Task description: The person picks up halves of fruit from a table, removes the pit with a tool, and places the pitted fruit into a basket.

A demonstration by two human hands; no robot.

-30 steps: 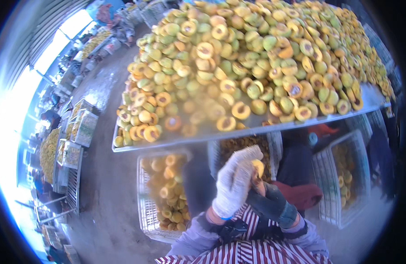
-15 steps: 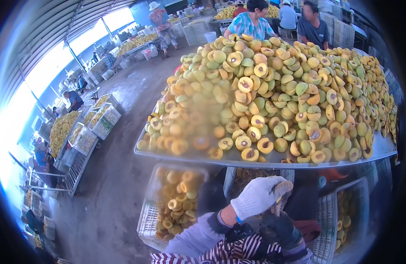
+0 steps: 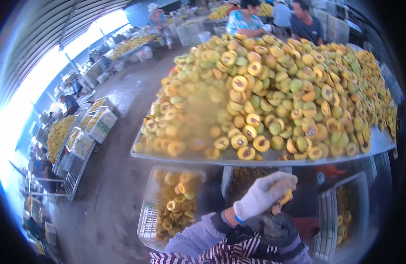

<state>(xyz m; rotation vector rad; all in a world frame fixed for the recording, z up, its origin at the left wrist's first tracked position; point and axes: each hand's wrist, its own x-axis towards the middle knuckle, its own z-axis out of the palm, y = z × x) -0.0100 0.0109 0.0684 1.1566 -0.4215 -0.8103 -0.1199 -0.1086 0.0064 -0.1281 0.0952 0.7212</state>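
My left hand (image 3: 261, 197), in a white knit glove with a blue band at the wrist, is closed round a yellow peach half (image 3: 287, 196). Just below it, my right hand (image 3: 277, 228) wears a dark glove. Its fingers are curled round a narrow tool (image 3: 276, 208), mostly hidden, whose end meets the fruit. Both hands are close together in front of the metal table (image 3: 238, 162). Beyond them, a big heap of cut peach halves (image 3: 282, 92) covers the tabletop, many with the brown pit showing.
A white plastic crate (image 3: 146, 222) with hollowed peach halves stands left of my hands. Another crate (image 3: 327, 222) with fruit is on the right, and a third (image 3: 227, 178) with dark bits lies under the table edge. Two people (image 3: 247, 20) are across the heap.
My left hand has risen slightly and tilted, showing more of the peach half. My right hand has moved a little, staying near the fruit. The view has shifted slightly.
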